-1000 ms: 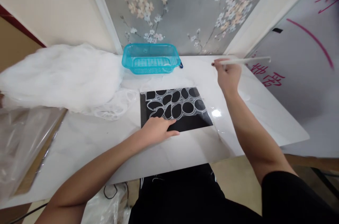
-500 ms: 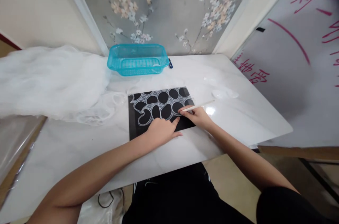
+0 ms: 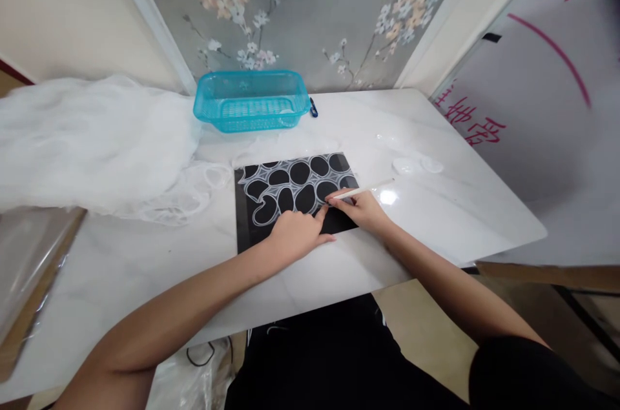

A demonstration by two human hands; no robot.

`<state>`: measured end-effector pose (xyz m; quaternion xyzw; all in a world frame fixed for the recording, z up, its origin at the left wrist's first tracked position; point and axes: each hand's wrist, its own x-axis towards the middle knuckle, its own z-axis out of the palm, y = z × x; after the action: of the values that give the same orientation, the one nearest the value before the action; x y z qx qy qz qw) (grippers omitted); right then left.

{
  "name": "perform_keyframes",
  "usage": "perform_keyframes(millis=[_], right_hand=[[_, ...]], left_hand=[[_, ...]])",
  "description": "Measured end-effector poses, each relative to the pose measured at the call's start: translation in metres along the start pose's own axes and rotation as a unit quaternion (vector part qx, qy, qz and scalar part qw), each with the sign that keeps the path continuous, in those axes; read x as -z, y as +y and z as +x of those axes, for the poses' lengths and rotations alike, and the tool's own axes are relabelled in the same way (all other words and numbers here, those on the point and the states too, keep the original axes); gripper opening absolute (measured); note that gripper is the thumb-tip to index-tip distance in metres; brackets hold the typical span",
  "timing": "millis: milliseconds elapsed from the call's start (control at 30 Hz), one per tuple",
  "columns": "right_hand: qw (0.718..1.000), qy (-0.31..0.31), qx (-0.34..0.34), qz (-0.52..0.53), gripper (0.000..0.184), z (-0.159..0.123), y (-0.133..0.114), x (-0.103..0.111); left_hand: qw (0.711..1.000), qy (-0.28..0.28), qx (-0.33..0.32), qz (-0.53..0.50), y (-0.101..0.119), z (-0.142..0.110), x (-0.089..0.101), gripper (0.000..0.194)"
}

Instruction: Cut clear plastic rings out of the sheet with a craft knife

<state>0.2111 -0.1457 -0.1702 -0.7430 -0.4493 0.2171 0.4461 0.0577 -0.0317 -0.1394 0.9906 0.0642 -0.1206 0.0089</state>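
A black sheet (image 3: pixel 248 239) lies on the white table, patterned with rounded black shapes ringed in white and grey lines. My left hand (image 3: pixel 296 232) rests on its lower edge; the index finger points toward the right hand's fingertips, the thumb sticks out, and nothing is held. In my right hand (image 3: pixel 365 208) a slim white pen (image 3: pixel 363 189) is pinched, its back end slanting up to the right. The pen's working tip is hidden by the fingers, close to a rounded shape at the sheet's right side.
Behind the sheet stands a blue plastic basket (image 3: pixel 252 123), with a small dark blue object (image 3: pixel 313 108) beside it. White gauzy fabric (image 3: pixel 97 139) is heaped on the left of the table (image 3: pixel 436 216). Clear blobs (image 3: pixel 416 166) lie right of the sheet. A whiteboard (image 3: pixel 542 158) borders the right.
The left index finger has moved up, closer to the right fingertips. My right hand stays at nearly the same spot with the pen. The view has shifted slightly.
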Motion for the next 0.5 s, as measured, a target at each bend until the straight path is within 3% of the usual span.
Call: perform_keyframes(millis=[233,400,500], right_hand=[[0.999,0.001,0.015,-0.034,0.019,-0.004,-0.004,-0.001],[0.981,0.012,0.090,-0.169,0.025,-0.011,0.003,-0.006],[0.962,0.024,0.106,-0.250,0.028,0.000,0.017,-0.004]], left_hand=[[0.999,-0.015,0.000,-0.042,-0.003,0.003,0.005,0.079],[0.992,-0.039,-0.002,-0.118,-0.012,0.006,0.016,0.069],[0.989,-0.038,-0.004,-0.142,-0.016,0.007,0.018,0.068]])
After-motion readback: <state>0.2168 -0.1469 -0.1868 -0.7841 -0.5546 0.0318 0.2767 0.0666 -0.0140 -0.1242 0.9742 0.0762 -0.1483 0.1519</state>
